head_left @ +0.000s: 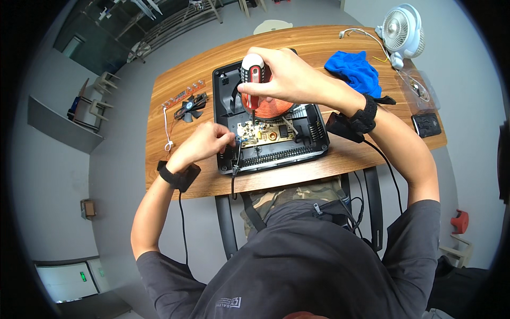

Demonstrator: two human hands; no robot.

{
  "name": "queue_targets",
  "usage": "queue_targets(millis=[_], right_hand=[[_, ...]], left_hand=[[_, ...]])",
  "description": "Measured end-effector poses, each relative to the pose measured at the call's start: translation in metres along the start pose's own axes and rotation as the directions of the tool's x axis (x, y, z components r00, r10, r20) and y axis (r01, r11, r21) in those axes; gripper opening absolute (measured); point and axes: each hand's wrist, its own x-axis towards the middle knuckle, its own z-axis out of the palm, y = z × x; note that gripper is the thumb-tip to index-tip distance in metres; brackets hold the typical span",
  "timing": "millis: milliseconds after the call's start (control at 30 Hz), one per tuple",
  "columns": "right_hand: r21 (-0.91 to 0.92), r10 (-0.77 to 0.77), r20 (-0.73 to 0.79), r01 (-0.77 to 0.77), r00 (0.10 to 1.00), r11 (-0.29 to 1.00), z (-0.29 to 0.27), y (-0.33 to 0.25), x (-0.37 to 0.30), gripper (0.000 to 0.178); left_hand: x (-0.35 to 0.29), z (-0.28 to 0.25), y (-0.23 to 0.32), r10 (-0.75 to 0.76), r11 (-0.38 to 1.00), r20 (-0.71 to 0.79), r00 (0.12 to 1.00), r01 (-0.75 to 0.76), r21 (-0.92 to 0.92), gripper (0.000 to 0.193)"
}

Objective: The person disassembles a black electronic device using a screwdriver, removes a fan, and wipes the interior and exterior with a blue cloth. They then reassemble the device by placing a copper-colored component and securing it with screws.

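Note:
An opened induction cooker in a black plastic housing (313, 150) lies on the table before me. Inside it are a round orange-red copper coil (277, 108) and a tan circuit board (260, 139) with small parts. My right hand (281, 74) grips a screwdriver (254, 74) with a white, black and red handle, held upright. Its shaft points down at the board's upper left part; whether the tip touches a screw cannot be made out. My left hand (207, 142) is pinched closed at the board's left edge, beside thin wires and a black cord (235, 178). What its fingertips hold is hidden.
Left of the housing lie a black cooling fan (191, 108) and a strip of small parts (183, 94). Toward the right are a blue cloth (355, 72), a white desk fan (402, 32), a clear plastic tray (425, 87) and a black flat device (426, 125).

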Motion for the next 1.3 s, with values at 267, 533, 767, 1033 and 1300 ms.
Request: queue_targets(millis=[267, 533, 767, 1033, 1300], right_hand=[[0.088, 0.105, 0.079, -0.112, 0.991, 0.990, -0.002, -0.006, 0.004, 0.034], [0.095, 0.096, 0.082, -0.103, 0.992, 0.990, 0.007, -0.006, 0.011, 0.040], [0.075, 0.042, 0.040, -0.045, 0.998, 0.996, 0.012, 0.002, 0.008, 0.037], [0.068, 0.071, 0.070, -0.075, 0.995, 0.995, 0.012, 0.002, 0.012, 0.040], [0.066, 0.045, 0.039, -0.048, 0.998, 0.997, 0.010, 0.003, 0.010, 0.039]], left_hand=[[0.010, 0.013, -0.002, 0.202, 0.946, -0.050, 0.978, -0.181, 0.270, 0.055], [0.014, 0.018, -0.004, 0.234, 0.902, -0.097, 0.967, -0.179, 0.392, 0.063], [0.016, 0.021, -0.004, 0.233, 0.919, -0.129, 0.964, -0.174, 0.355, 0.061], [0.014, 0.021, -0.003, 0.162, 0.952, -0.144, 0.976, -0.116, 0.282, 0.071], [0.013, 0.022, -0.002, 0.190, 0.961, -0.186, 0.964, -0.144, 0.236, 0.090]])
